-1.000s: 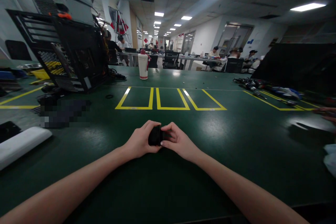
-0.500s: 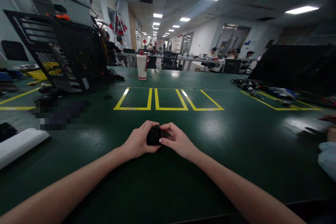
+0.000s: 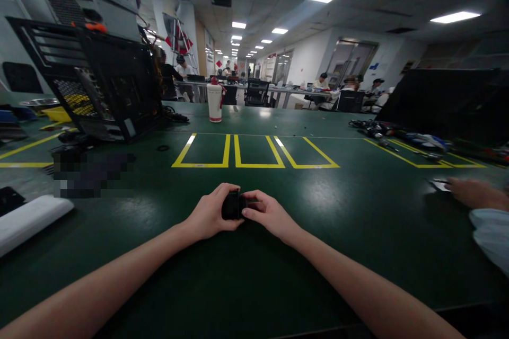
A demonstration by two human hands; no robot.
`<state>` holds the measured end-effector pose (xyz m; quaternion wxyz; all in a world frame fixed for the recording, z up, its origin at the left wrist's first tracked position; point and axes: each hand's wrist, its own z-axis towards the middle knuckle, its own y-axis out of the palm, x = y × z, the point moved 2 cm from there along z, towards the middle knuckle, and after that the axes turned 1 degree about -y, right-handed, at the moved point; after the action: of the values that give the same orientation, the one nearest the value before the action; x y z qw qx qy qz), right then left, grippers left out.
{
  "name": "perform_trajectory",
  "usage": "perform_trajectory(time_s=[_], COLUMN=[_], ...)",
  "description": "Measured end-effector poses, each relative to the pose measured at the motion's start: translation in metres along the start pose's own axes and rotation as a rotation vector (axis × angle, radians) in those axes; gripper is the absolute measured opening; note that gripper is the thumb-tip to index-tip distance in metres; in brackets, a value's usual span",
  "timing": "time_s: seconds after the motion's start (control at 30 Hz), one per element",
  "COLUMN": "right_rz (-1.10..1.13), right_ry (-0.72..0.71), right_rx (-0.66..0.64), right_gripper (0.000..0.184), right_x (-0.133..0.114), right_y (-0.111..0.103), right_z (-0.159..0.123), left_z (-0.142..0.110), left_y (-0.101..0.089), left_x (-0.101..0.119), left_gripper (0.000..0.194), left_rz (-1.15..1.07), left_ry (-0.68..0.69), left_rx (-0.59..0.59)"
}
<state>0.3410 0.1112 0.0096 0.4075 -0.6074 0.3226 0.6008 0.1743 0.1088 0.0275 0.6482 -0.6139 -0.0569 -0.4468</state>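
Note:
A small black boxy object (image 3: 230, 206), its exact kind unclear, is held low over the green table (image 3: 254, 275) in front of me. My left hand (image 3: 210, 212) wraps round its left side, thumb below and fingers over the top. From the right, my right hand (image 3: 269, 215) pinches a round dark part (image 3: 243, 204) that sticks out of the object's right face. Fingers cover much of that part, so its shape is only partly seen.
Yellow tape outlines (image 3: 260, 165) mark the table ahead. Beyond them stands a white bottle (image 3: 215, 101). An open computer case (image 3: 115, 85) and a white bar-shaped object (image 3: 34, 222) are at left. At right, another person's hand (image 3: 477, 192) is near a monitor (image 3: 441, 98) and cables.
My hands stay in nearly the same place on the black object. At the right, the other person's hand has reached farther in over the table, with a thin object at its fingers.

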Motion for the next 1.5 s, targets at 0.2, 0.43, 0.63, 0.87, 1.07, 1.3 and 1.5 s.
perform_trajectory(time_s=[0.2,0.43,0.63,0.87,1.07,1.3,1.5], right_rz=[0.018,-0.032,-0.379,-0.651,-0.700,-0.714,-0.978], right_ry=[-0.017,0.019,0.014,-0.077,-0.081,-0.077,-0.071], right_rx=[-0.030,0.040,0.126,0.121,0.126,0.153,0.002], right_gripper=[0.032,0.038,0.052,0.060,0.048,0.051,0.065], right_x=[0.002,0.002,-0.001,0.002,0.001,-0.005,-0.031], right_y=[0.001,-0.003,-0.010,-0.008,-0.004,-0.008,0.032], right_z=[-0.001,0.000,-0.006,-0.005,0.003,-0.004,-0.048], left_z=[-0.001,0.002,0.007,0.005,0.001,0.003,-0.049], left_y=[0.000,-0.003,0.000,0.003,0.008,-0.001,-0.015], left_x=[-0.001,-0.004,-0.024,-0.025,-0.017,-0.015,0.021], left_gripper=[0.055,0.053,0.053,0.054,0.058,0.059,0.078], left_rz=[0.011,-0.026,-0.087,-0.094,-0.055,0.268,0.644], left_ry=[-0.002,-0.035,-0.148,-0.162,-0.180,-0.168,0.124], left_rx=[-0.011,-0.010,-0.051,-0.026,0.006,0.040,-0.222])
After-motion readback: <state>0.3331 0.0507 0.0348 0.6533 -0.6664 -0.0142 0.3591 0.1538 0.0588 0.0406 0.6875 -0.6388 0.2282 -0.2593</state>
